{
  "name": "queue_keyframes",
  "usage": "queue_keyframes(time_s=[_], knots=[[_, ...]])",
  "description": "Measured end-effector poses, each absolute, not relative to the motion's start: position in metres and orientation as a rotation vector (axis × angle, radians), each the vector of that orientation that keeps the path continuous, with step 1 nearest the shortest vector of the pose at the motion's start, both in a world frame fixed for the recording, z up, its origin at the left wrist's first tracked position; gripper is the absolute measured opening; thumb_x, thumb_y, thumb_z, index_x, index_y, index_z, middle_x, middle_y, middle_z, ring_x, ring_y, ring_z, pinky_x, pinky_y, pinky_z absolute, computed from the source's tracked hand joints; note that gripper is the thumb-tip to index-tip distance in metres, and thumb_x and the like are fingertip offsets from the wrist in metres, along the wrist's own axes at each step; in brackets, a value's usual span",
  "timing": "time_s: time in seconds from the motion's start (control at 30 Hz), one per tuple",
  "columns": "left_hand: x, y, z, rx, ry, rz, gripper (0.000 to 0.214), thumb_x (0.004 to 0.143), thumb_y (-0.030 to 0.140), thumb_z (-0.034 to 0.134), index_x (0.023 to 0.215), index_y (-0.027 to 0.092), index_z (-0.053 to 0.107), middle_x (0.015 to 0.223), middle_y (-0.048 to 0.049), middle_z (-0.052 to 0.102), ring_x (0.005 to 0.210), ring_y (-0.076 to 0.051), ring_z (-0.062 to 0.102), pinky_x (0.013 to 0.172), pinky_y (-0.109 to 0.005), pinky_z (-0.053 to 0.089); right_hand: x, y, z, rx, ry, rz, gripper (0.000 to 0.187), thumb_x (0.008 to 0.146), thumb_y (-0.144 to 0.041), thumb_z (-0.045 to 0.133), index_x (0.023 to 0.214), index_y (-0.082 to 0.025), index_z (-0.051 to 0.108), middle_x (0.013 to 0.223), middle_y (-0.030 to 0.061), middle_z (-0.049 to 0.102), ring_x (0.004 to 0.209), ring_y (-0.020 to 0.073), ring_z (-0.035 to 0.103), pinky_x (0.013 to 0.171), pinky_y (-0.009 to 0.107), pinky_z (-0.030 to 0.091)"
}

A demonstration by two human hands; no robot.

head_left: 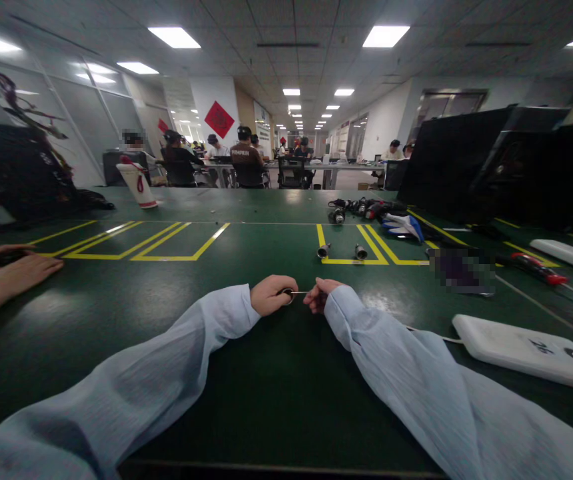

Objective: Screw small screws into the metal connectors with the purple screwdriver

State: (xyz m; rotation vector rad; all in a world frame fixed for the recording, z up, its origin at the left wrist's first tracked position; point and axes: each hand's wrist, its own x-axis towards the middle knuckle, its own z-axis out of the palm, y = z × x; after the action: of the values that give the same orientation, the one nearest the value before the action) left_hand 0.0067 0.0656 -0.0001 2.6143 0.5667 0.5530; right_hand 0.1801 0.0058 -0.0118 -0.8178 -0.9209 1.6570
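My left hand [272,295] is closed around a small round metal part [289,295], mostly covered by the fingers. Its visible end looks like a dark ring. In a pinch, my right hand [319,295] grips a thin metal rod [301,292]. The rod spans the gap between the hands and its far end meets the round part; whether it goes inside cannot be made out. Just beyond my hands, two small metal fittings [323,252] [361,252] lie on the green table [266,373], near yellow tape lines.
Several dark metal parts [361,209] lie farther back, beside a blue-and-white packet [402,227]. At right are a white power bank [531,350] with a cable and a red-and-black screwdriver [536,268]. A white cup [137,185] stands back left. Another person's hands [16,270] rest at far left.
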Motion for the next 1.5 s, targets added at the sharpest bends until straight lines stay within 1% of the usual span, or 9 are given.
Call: queue_keyframes(time_s=[0.1, 0.27, 0.37, 0.67, 0.8, 0.93, 1.23, 1.37, 1.5], knots=[[0.006, 0.067, 0.0, 2.586, 0.616, 0.526, 0.015, 0.068, 0.016, 0.036, 0.063, 0.014, 0.05, 0.059, 0.0008, 0.047, 0.06, -0.011, 0.045, 0.058, -0.021, 0.038, 0.183, 0.008, -0.013, -0.789, -0.902, 1.699, 0.043, 0.088, -0.016, 0.033, 0.052, -0.013, 0.056, 0.052, 0.0037, 0.065, 0.042, 0.0083, 0.056, 0.045, 0.02, 0.045], [0.005, 0.075, -0.006, 2.653, 0.809, 0.553, 0.016, 0.067, 0.017, 0.035, 0.061, 0.016, 0.05, 0.06, 0.0006, 0.05, 0.062, -0.011, 0.048, 0.06, -0.021, 0.04, 0.188, 0.012, -0.015, -0.716, -0.847, 1.76, 0.05, 0.09, -0.017, 0.025, 0.051, -0.014, 0.057, 0.054, 0.0036, 0.065, 0.044, 0.0078, 0.055, 0.046, 0.019, 0.044], [-0.007, 0.092, -0.007, 2.686, 1.011, 0.575, 0.018, 0.067, 0.016, 0.034, 0.063, 0.016, 0.051, 0.064, 0.0002, 0.053, 0.065, -0.012, 0.051, 0.064, -0.021, 0.042, 0.19, 0.012, -0.015, -0.706, -0.84, 1.773, 0.049, 0.09, -0.02, 0.027, 0.052, -0.015, 0.057, 0.055, 0.0033, 0.065, 0.045, 0.0077, 0.055, 0.047, 0.02, 0.044], [-0.091, 0.153, -0.001, 2.58, 1.827, 0.712, 0.027, 0.072, 0.018, 0.032, 0.084, 0.014, 0.056, 0.09, -0.0095, 0.06, 0.088, -0.022, 0.055, 0.081, -0.032, 0.041, 0.19, 0.011, -0.013, -0.724, -0.843, 1.817, 0.048, 0.09, -0.02, 0.028, 0.053, -0.014, 0.057, 0.055, 0.004, 0.065, 0.046, 0.0081, 0.055, 0.049, 0.02, 0.044], [-0.124, 0.159, 0.004, 2.447, 2.168, 0.671, 0.03, 0.074, 0.017, 0.032, 0.089, 0.012, 0.057, 0.098, -0.0142, 0.059, 0.094, -0.027, 0.055, 0.082, -0.036, 0.041, 0.189, 0.013, -0.013, -0.747, -0.842, 1.828, 0.051, 0.091, -0.019, 0.024, 0.051, -0.014, 0.056, 0.054, 0.0044, 0.065, 0.045, 0.008, 0.055, 0.048, 0.02, 0.044], [-0.143, 0.159, 0.009, 2.323, 2.389, 0.592, 0.032, 0.075, 0.018, 0.033, 0.095, 0.01, 0.056, 0.102, -0.0165, 0.059, 0.097, -0.028, 0.054, 0.081, -0.037, 0.041, 0.189, 0.013, -0.013, -0.756, -0.847, 1.825, 0.051, 0.091, -0.018, 0.025, 0.051, -0.014, 0.056, 0.054, 0.0038, 0.064, 0.045, 0.008, 0.054, 0.048, 0.021, 0.044], [-0.149, 0.162, 0.007, 2.288, 2.445, 0.374, 0.032, 0.074, 0.021, 0.039, 0.096, 0.014, 0.06, 0.103, -0.0135, 0.061, 0.096, -0.027, 0.056, 0.08, -0.034, 0.043, 0.188, 0.012, -0.012, -0.765, -0.867, 1.827, 0.051, 0.091, -0.018, 0.025, 0.051, -0.014, 0.056, 0.054, 0.0035, 0.064, 0.044, 0.0077, 0.055, 0.048, 0.02, 0.044], [-0.15, 0.163, 0.006, 2.296, 2.427, 0.36, 0.035, 0.077, 0.027, 0.036, 0.101, 0.014, 0.057, 0.107, -0.0146, 0.059, 0.098, -0.028, 0.055, 0.08, -0.036, 0.043, 0.188, 0.012, -0.012, -0.764, -0.87, 1.82, 0.048, 0.09, -0.02, 0.029, 0.051, -0.014, 0.056, 0.054, 0.0033, 0.064, 0.045, 0.008, 0.055, 0.048, 0.02, 0.044], [-0.151, 0.166, 0.005, 2.33, 2.393, 0.349, 0.033, 0.078, 0.024, 0.034, 0.098, 0.013, 0.058, 0.103, -0.0156, 0.059, 0.098, -0.027, 0.055, 0.082, -0.036, 0.043, 0.187, 0.01, -0.012, -0.767, -0.871, 1.803, 0.046, 0.09, -0.019, 0.029, 0.052, -0.014, 0.056, 0.054, 0.0033, 0.064, 0.045, 0.0081, 0.054, 0.048, 0.02, 0.044]])
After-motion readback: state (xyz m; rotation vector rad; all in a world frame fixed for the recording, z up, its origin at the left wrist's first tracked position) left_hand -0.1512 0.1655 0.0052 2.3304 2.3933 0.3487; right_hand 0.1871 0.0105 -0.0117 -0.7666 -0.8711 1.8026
